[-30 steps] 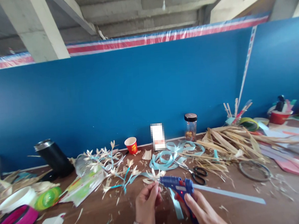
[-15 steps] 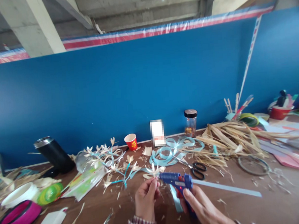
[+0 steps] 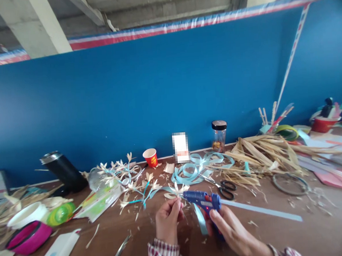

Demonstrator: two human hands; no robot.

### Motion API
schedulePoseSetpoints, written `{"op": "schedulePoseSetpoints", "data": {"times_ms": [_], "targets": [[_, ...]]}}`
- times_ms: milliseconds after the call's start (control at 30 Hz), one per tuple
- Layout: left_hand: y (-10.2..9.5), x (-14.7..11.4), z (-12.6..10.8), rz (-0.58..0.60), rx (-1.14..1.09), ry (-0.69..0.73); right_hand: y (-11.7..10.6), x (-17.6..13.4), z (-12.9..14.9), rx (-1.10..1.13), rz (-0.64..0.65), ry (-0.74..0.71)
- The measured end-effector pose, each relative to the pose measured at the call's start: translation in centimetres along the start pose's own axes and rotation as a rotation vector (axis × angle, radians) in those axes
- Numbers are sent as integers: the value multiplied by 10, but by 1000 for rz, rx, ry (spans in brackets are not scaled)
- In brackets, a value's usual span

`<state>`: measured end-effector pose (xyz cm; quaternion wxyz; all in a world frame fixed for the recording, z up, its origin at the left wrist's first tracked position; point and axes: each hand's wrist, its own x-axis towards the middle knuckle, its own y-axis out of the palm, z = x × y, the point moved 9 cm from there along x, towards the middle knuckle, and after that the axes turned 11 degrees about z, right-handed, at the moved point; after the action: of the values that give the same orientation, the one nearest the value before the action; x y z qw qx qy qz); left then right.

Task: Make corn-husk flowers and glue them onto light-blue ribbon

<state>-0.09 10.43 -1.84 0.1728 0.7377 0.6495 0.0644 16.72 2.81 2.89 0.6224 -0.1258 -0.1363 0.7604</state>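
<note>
Between thumb and fingers, my left hand (image 3: 168, 217) pinches a small pale corn-husk flower (image 3: 177, 190) by its base. My right hand (image 3: 233, 230) is wrapped round the grip of a blue hot glue gun (image 3: 203, 200), whose small red light is on. The gun's nozzle points left and is at the flower's base; whether it touches cannot be made out. Left of my hands lies a branch of husk flowers (image 3: 143, 201) on light-blue stems. A light-blue ribbon strip (image 3: 263, 210) stretches right from behind the gun.
Black-handled scissors (image 3: 228, 189), coiled blue ribbon (image 3: 188, 174) and a heap of dry husks (image 3: 262, 153) lie beyond my hands. A red paper cup (image 3: 150, 158), a lidded jar (image 3: 219, 136) and a black flask (image 3: 64, 172) stand along the blue partition (image 3: 157, 94). Tweezers (image 3: 119, 251) lie at front left.
The camera view has shifted slightly, so the table's things sit a little higher. Both hands keep their holds, with the glue gun still at the flower's base.
</note>
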Motion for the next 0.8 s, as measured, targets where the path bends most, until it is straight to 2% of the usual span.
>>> {"op": "schedulePoseSetpoints", "data": {"times_ms": [267,600,800], "targets": [[-5,1,2,-23,-15,4,2,0,12,-32,35,-17],[-1,-1,-4,-15,46,32,2,0,3,-41,30,-7],[-3,-4,-8,-57,8,52,3,2,7,-47,44,0]]}}
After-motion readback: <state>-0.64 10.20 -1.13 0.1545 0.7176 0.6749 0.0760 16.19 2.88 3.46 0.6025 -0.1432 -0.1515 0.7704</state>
